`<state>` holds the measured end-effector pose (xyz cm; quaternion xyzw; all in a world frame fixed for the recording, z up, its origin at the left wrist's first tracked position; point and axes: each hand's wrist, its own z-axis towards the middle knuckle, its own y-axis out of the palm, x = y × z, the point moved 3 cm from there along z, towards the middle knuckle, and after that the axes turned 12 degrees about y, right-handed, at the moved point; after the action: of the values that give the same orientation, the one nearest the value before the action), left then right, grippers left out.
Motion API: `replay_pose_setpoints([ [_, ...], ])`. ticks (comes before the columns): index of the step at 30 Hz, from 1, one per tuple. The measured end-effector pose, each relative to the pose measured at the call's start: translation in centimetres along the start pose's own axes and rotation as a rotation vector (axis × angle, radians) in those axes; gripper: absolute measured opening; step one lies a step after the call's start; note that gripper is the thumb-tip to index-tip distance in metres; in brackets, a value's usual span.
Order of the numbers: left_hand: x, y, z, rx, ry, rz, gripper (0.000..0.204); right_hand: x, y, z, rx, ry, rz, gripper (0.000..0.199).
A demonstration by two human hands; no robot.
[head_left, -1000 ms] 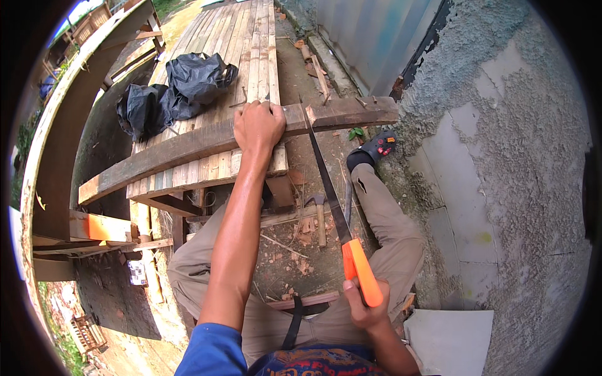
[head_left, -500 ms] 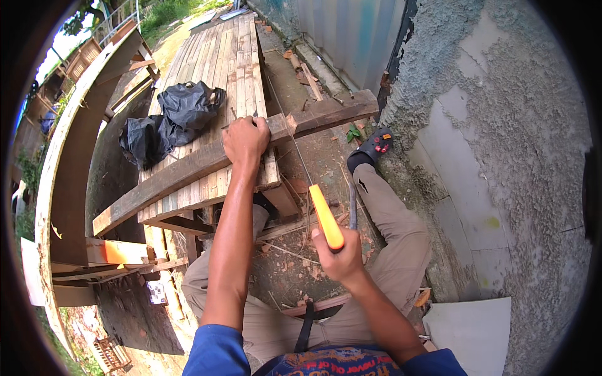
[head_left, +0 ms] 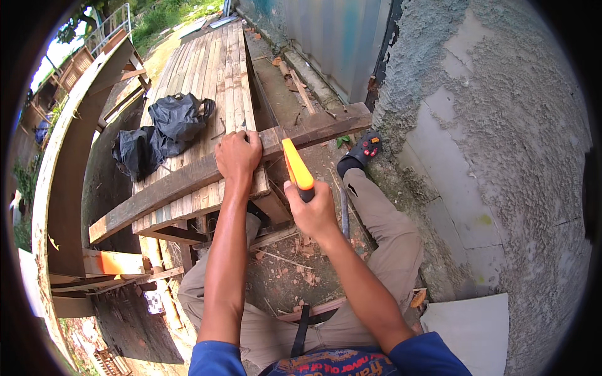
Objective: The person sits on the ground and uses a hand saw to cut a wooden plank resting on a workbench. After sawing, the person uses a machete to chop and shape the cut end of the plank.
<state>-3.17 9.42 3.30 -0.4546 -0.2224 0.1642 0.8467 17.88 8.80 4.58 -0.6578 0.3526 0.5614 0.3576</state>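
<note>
A long, dark wooden beam lies slantwise across the near end of a slatted wooden bench, its right end jutting past the bench edge. My left hand is closed over the beam near that edge, pressing on its top. In my right hand is a hand saw with a yellow-orange handle and black butt. The handle's front is up close to the beam, beside a pale notch in the wood. Most of the saw's thin blade is hidden at or beyond the beam.
Black plastic bags lie on the bench, left of my left hand. A rough grey wall runs along the right. A large wooden frame stands at the left. Bent nails stick out of the beam's right end. Wood scraps litter the ground.
My right hand has pushed the saw forward and away from me, bringing the handle up to the beam. My left hand stays on the beam. The whole view has shifted slightly.
</note>
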Motion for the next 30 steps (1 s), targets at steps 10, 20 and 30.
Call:
replay_pose_setpoints([
  [10,-0.9,0.0,-0.1,0.05,-0.003,-0.034,0.041,4.3,-4.9,-15.2,-0.05,-0.054,-0.151,0.013],
  [20,0.0,0.0,0.4,0.008,-0.06,-0.05,0.044,0.9,-1.4,-3.9,0.036,-0.017,-0.086,0.032],
  [30,1.4,0.3,-1.7,0.046,-0.022,-0.145,0.042,5.0,-5.3,-10.1,0.021,0.22,0.136,0.031],
])
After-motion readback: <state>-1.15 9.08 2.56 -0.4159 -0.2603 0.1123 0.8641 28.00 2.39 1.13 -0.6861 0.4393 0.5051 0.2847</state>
